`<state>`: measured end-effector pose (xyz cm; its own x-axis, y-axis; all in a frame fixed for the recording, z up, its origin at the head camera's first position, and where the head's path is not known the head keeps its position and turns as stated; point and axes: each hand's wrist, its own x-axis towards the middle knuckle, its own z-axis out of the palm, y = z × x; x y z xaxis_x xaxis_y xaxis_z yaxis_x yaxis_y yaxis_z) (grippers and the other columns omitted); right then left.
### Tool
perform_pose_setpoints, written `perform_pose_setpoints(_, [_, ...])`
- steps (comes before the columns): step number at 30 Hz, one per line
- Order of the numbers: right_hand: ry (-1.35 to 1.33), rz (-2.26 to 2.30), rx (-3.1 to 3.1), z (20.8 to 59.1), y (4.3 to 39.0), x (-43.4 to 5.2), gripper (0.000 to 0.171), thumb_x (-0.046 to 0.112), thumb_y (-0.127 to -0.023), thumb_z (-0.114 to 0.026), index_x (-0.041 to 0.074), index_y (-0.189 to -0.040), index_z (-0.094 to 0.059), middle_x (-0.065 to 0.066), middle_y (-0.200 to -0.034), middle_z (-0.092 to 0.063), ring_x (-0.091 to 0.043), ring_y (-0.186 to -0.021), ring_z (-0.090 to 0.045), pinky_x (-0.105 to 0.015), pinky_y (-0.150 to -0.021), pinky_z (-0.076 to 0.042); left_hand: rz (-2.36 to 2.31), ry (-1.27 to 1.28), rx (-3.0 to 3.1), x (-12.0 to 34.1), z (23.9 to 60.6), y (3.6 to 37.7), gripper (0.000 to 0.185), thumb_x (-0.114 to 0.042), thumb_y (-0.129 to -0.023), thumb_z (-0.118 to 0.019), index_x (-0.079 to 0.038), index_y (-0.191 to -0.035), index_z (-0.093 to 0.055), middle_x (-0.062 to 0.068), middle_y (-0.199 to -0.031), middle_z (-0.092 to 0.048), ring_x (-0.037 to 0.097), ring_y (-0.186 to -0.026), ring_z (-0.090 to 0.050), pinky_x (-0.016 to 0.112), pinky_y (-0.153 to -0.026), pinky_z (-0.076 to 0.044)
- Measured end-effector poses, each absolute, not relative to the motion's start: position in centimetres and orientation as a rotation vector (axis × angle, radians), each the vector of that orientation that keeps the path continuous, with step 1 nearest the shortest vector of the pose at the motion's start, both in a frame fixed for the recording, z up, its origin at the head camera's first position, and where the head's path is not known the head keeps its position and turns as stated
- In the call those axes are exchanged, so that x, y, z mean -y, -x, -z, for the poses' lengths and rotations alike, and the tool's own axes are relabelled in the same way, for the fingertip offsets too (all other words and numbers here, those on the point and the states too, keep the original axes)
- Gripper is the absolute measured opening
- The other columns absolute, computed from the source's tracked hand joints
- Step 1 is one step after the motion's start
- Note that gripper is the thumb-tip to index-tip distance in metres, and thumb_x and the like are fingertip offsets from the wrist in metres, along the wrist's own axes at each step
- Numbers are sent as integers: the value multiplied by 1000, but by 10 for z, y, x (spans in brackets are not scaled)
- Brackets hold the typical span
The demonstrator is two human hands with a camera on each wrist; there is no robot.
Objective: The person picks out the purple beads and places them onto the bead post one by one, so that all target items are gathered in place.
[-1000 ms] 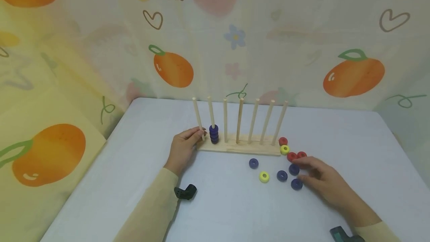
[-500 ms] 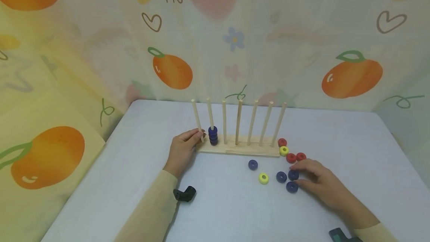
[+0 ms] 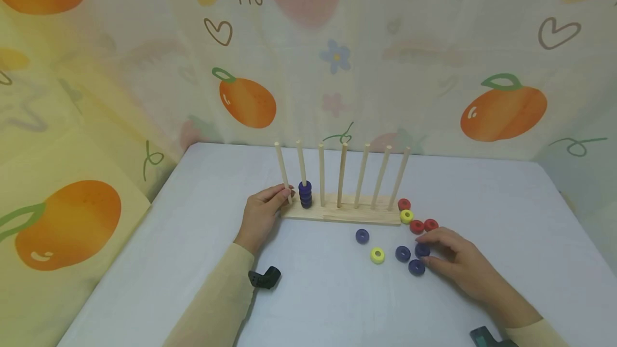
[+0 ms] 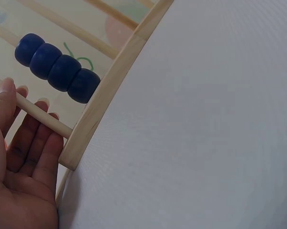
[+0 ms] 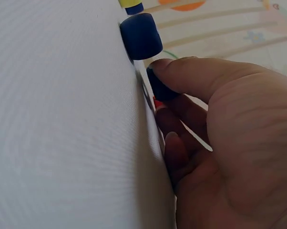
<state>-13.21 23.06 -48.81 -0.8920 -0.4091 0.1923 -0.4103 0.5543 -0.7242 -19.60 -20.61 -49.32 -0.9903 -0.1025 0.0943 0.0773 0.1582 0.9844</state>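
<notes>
A wooden rack with several upright pegs stands mid-table, and a stack of blue rings sits on its second peg. My left hand pinches the leftmost peg near its base, beside the blue stack. My right hand lies among the loose rings right of the rack. Its thumb and fingers pinch a blue ring lying on the table. Other blue rings, yellow rings and red rings lie nearby.
The white table is walled in by a fabric backdrop printed with oranges. A small black object sits beside my left forearm. A dark device shows at the bottom right edge.
My right hand has drawn slightly toward me and closed on a blue ring, and the ring nearest it has slid a little left. The left hand has not moved.
</notes>
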Motion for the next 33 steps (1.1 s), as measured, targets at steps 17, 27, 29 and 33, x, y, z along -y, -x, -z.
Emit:
perform_pose_setpoints(17, [-675, -1306, 2661, 478, 132, -225, 39, 6, -80, -79, 16, -114, -65, 8, -110, -60, -8, -96, -55, -19, -75, -51, 1968, -19, 2259, 205, 492, 197, 34, -43, -87, -67, -17, -109, -73, 0, -105, -71, 16, -105, -61, 30, -90, -48])
perform_pose_setpoints(27, [-663, -1255, 2626, 471, 127, -214, 43, -4, -77, -78, 13, -114, -65, 5, -110, -61, -8, -95, -55, -17, -71, -51, 1933, -48, 2300, 206, 491, 195, 34, -47, -87, -66, -21, -108, -73, -5, -105, -70, 14, -104, -61, 32, -90, -48])
perform_pose_setpoints(29, [-669, -1269, 2622, 464, 124, -210, 42, -3, -78, -77, 13, -115, -65, 6, -111, -61, -8, -95, -55, -17, -72, -51, 1936, -43, 2296, 206, 491, 195, 34, -46, -87, -66, -21, -108, -73, -4, -105, -70, 15, -104, -61, 32, -90, -48])
perform_pose_setpoints(33, [-710, -1350, 2583, 450, 116, -201, 42, -2, -79, -77, 14, -115, -64, 4, -111, -60, -9, -94, -56, -19, -72, -52, 1941, -51, 2290, 205, 491, 194, 33, -45, -87, -67, -21, -108, -73, -4, -104, -70, 14, -105, -60, 32, -91, -47])
